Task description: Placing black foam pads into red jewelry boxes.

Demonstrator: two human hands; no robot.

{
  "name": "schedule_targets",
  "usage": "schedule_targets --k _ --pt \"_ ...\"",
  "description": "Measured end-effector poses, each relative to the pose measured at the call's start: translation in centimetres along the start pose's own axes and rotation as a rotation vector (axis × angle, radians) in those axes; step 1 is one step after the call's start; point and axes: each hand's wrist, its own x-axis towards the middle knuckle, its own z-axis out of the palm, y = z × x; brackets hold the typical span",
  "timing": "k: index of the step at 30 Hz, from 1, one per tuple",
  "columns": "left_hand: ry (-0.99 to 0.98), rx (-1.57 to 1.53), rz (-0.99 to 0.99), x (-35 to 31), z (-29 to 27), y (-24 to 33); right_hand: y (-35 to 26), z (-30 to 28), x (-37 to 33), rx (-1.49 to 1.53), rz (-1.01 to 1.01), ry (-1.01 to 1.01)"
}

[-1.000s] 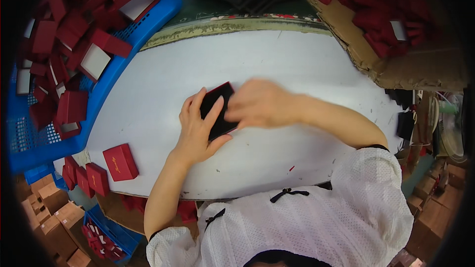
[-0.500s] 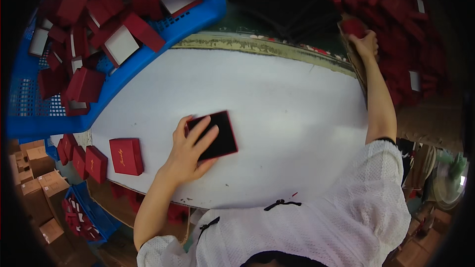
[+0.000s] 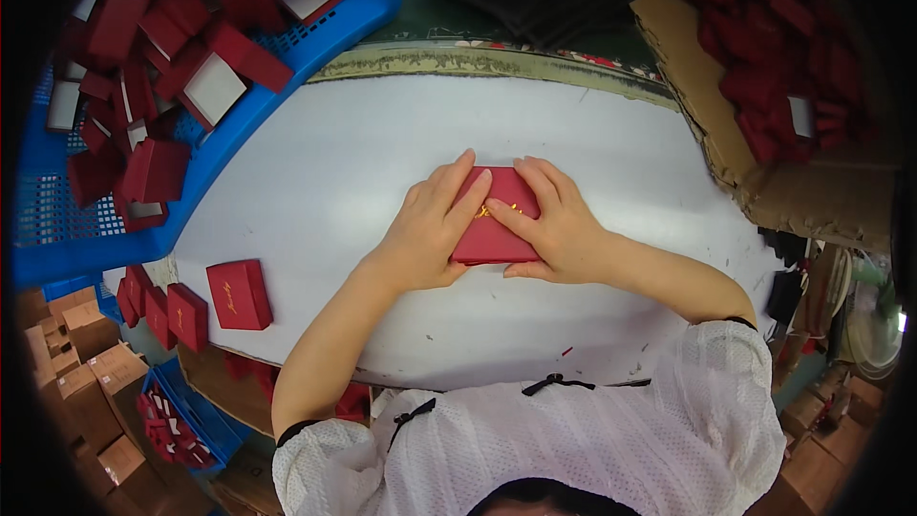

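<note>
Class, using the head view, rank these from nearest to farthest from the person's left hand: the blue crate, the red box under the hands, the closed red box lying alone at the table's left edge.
1. Red box under the hands: the left hand rests on it, table centre.
2. Closed red box: to the left, at the table's edge.
3. Blue crate: far upper left.

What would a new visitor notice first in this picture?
Two bare hands, left hand and right hand, press flat on a red box in the middle of the white table. At upper left, a blue crate overflows with more red boxes.
</note>
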Motion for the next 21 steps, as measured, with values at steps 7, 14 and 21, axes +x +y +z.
schedule_targets --k 7,14,21 --pt "-0.093 0.350 -0.098 -2.2 -3.7 1.1 2.9 -3.5 5.8 0.107 -0.116 -0.391" --pt "-0.114 0.749 -1.009 -15.1 -11.1 0.3 16.2 -8.2 13.4 -0.651 0.101 -0.011" --pt "0.136 0.504 -0.390 -4.0 -11.6 -1.2 15.6 -6.4 14.7 -0.576 0.255 0.044"
